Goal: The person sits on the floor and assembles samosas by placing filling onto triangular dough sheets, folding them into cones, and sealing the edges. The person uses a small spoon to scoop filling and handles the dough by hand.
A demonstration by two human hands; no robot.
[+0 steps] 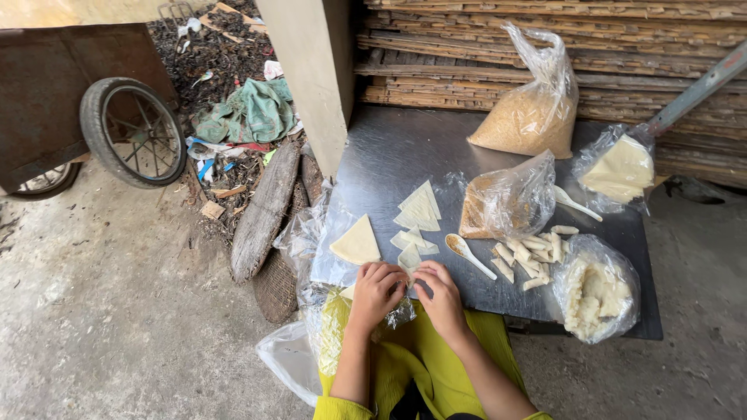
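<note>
**Two hands fold a pale wrapper at the near edge of a metal table**

At far left a spoked cart wheel (134, 132) stands on the concrete, and beside it a crumpled green cloth (250, 111) lies among debris. A weathered log (266, 208) rests against the foot of a concrete pillar (311, 70).

The metal table (405, 148) begins just right of the pillar. On its left part lies a triangular stack of pale wrappers (356, 242), with more cut triangles (420, 208) just beside it. The left hand (375, 292) is at the table's near edge, fingers curled inward around a small pale wrapper piece (409, 260); the right hand (442, 297) meets it from the other side, fingertips pinched on the same piece. How much of the piece sits between the fingers is hard to tell, since the knuckles cover it.

Just right of the hands a white spoon (469, 254) lies on the steel, and past it a cluster of finished rolls (531, 253). Behind them sit a clear bag of brownish filling (507, 204) and a taller bag of golden crumbs (531, 109). At far right are a bag of white dough-like filling (597, 294) and a bag of folded wrappers (619, 169).
</note>
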